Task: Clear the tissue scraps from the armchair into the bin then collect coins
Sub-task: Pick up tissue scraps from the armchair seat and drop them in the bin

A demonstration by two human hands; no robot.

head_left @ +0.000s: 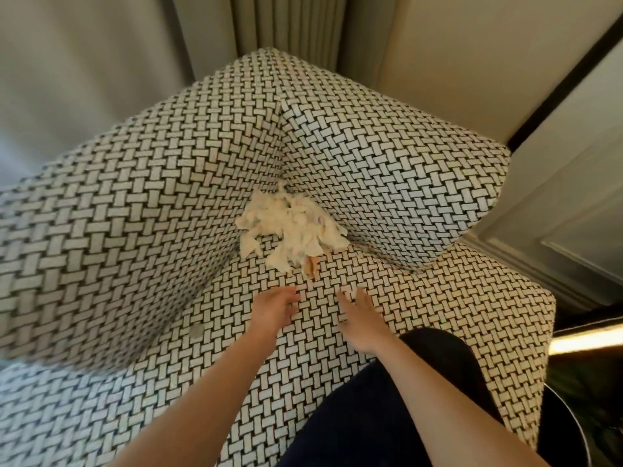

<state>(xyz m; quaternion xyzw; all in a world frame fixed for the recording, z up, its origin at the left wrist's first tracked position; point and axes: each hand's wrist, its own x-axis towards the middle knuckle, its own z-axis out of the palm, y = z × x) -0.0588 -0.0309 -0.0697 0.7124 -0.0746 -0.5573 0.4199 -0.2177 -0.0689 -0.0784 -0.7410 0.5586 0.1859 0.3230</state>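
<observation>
While deep in armchair (387, 170), tissue scraps (293, 227); curtain (286, 25) behind

Tissue scraps (292, 227) in armchair (135, 203) corner, apparently

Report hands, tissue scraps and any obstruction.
Left hand and right hand open, empty, just short of the tissue scraps. Scraps heaped in the back corner of the armchair seat, untouched. Nothing between hands and scraps.
</observation>
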